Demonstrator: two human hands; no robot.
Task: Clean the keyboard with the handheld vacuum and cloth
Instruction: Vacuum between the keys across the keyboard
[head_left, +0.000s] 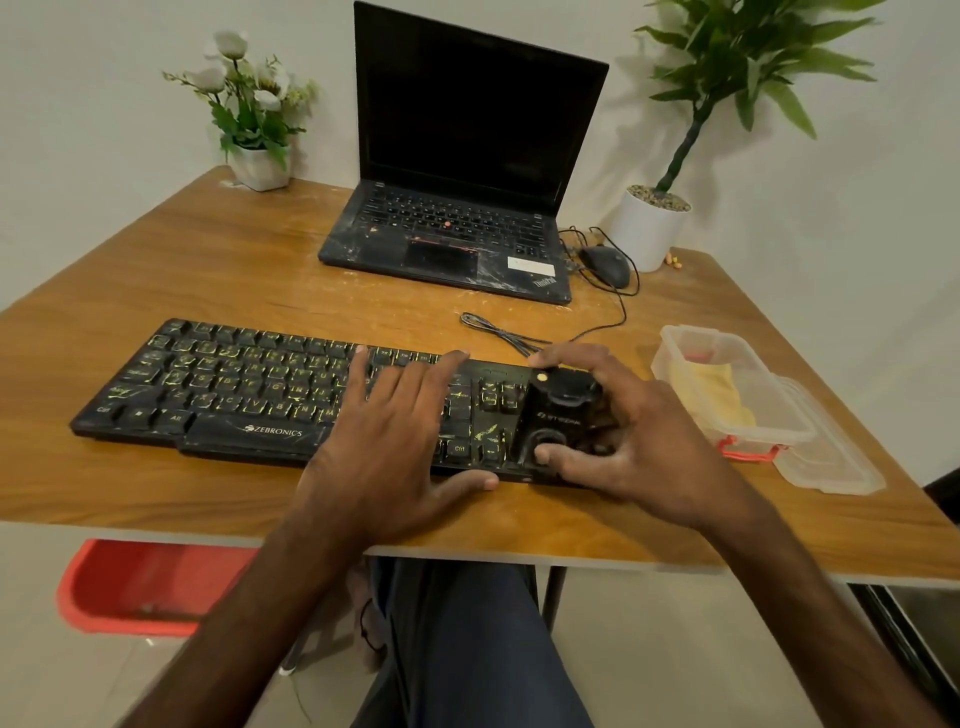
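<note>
Right now the step looks like vacuuming the keys. It should go best if the vacuum (558, 410) travels slowly along each row with its mouth close to the keys, while the keyboard (234, 395) is pinned so it cannot slide on the surface (208, 260). The right hand (628, 431) is curled round the vacuum, thumb at its near end and fingers over the far side, holding it on the keyboard's right end. The left hand (395, 431) lies flat, its straight fingers spread on the keys right of the middle and its thumb at the front edge, gripping nothing. Whether the nozzle touches the keys is hard to tell, as the body hides it. The cloth (711, 395) waits in an open box (691, 335) just right of the keyboard.
</note>
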